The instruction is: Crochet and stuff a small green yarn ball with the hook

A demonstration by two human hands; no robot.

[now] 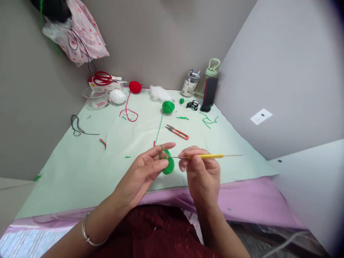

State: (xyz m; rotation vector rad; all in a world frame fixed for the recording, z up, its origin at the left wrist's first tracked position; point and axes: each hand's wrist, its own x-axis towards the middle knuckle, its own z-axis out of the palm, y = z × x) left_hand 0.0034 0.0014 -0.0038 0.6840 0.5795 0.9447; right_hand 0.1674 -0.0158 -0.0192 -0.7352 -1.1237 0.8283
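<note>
My left hand pinches a small round green crochet piece, with green yarn looped over its stretched forefinger. From there the strand runs up the pale green cloth to a green yarn ball. My right hand is closed round a crochet hook with a yellow handle. The hook lies level, and its metal tip touches the top of the green piece.
Orange thread snips lie just beyond my hands. At the back stand a red yarn ball, white stuffing, red scissors on a box, a clear bowl, a jar of pens, a green bottle and a phone.
</note>
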